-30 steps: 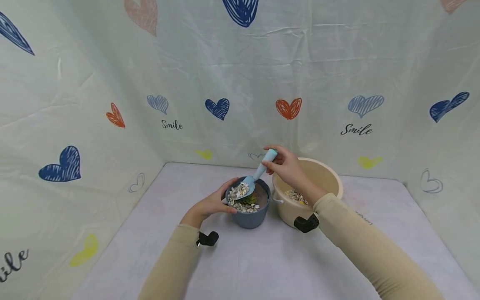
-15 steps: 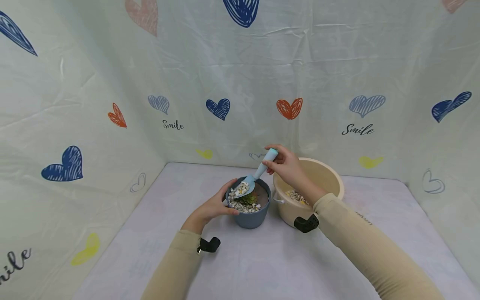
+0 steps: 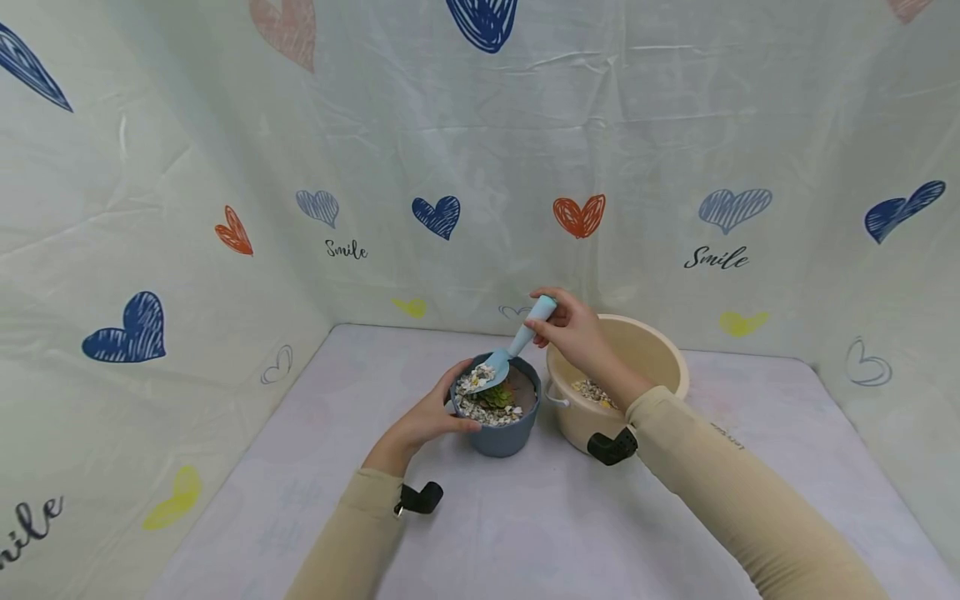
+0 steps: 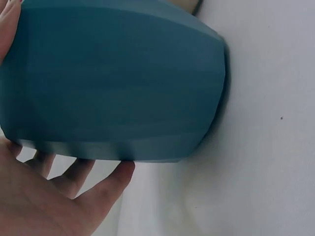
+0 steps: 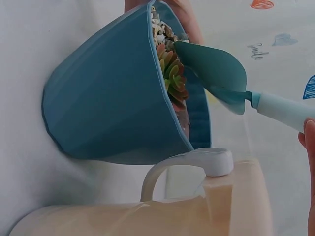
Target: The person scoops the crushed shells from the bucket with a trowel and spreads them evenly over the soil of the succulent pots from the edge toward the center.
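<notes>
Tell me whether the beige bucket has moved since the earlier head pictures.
No: in the head view, the beige bucket shows no clear shift against the red heart above it.

L. sleeve (image 3: pixel 345 533) and R. sleeve (image 3: pixel 750 492) were long, beige and fairly close-fitting, w/ a plain cuff ending at each wrist. Small dark lettering (image 3: pixel 727 436), illegible at this res., ran along the R. forearm; fine creases gathered farther up that arm. L. wrist cam. (image 3: pixel 422 497) and R. wrist cam. (image 3: pixel 612 447) were black, bent, blunt-ended units, approx. alike. Hands, i.e., L. hand (image 3: pixel 427 419) and R. hand (image 3: pixel 579 337), were bare.
</notes>
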A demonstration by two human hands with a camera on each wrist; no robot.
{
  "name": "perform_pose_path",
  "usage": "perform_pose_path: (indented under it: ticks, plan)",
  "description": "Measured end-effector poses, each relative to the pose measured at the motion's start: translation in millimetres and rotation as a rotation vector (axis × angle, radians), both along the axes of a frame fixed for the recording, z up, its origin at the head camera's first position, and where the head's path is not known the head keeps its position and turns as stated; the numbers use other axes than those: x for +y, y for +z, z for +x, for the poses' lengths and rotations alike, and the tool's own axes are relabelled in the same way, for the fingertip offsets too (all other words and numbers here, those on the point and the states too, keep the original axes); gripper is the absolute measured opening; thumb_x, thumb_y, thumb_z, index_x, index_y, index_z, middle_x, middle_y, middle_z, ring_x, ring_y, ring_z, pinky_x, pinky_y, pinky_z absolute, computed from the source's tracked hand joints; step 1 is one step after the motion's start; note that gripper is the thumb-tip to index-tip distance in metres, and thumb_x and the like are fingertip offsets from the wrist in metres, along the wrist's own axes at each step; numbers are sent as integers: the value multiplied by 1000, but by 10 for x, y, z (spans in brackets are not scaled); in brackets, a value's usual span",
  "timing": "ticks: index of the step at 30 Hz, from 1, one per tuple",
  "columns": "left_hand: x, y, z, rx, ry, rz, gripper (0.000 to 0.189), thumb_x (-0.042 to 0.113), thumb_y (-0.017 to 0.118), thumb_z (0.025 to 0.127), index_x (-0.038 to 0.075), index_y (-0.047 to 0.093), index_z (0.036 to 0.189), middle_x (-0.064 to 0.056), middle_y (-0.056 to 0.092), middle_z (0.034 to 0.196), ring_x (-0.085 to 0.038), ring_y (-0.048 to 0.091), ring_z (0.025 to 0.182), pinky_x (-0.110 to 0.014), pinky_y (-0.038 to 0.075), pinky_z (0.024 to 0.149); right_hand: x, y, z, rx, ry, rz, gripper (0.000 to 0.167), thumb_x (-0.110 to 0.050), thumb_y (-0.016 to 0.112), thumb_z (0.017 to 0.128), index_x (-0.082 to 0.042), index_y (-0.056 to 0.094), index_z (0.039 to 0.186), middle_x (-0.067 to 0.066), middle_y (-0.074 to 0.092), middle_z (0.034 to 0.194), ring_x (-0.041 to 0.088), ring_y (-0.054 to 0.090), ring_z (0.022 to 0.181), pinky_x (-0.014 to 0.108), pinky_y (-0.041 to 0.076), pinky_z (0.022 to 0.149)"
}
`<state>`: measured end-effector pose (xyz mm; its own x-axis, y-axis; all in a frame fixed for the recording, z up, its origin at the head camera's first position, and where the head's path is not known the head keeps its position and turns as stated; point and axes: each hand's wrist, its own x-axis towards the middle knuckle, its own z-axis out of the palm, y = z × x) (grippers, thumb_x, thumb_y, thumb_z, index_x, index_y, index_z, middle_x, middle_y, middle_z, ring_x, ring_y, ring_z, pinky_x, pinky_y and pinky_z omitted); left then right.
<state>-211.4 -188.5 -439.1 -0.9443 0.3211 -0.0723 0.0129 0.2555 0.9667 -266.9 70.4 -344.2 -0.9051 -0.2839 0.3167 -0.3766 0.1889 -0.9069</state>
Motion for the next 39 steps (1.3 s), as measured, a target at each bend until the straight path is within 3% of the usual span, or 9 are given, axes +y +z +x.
perform_pose_path:
  ticks: [7,12,17,27,39]
  plan:
    - [27,28,36,-9,16,5,106,9,85,75,21,19,157,-14,10,161,-36,2,146,-62,5,111,13,-6,6,6,-4,-9,46,-9,70,91,-6,55,134,17,65,92,20,66,68,32,57,64]
    - [-30,-1,-6,-9,-29,2,104,12,83,77,23,17,157,-14,7,161,-38,1,146,-63,10,111,30,-28,6,5,-8,-19,45,-9,69,91,-6,55,134,18,64,93,24,67,70,39,57,67]
    - [-127,-2,-105,-16,-127,31,101,10,81,78,26,19,156,-10,8,161,-36,6,146,-58,14,112,46,-47,3,1,-8,-29,45,-8,69,91,-6,55,134,18,64,94,28,67,71,41,57,68]
    - [-290,32,-396,-3,-369,42,100,10,80,80,19,16,157,-13,12,159,-36,11,144,-57,17,111,70,-64,19,12,7,-34,46,-8,69,91,-4,54,134,18,64,94,18,66,70,39,57,68]
    - [-325,72,-620,2,-501,-4,105,11,85,75,21,19,157,-8,9,160,-35,11,144,-57,26,107,85,-90,19,-1,19,-71,46,-4,69,90,-3,54,134,20,64,98,18,66,71,32,57,66]
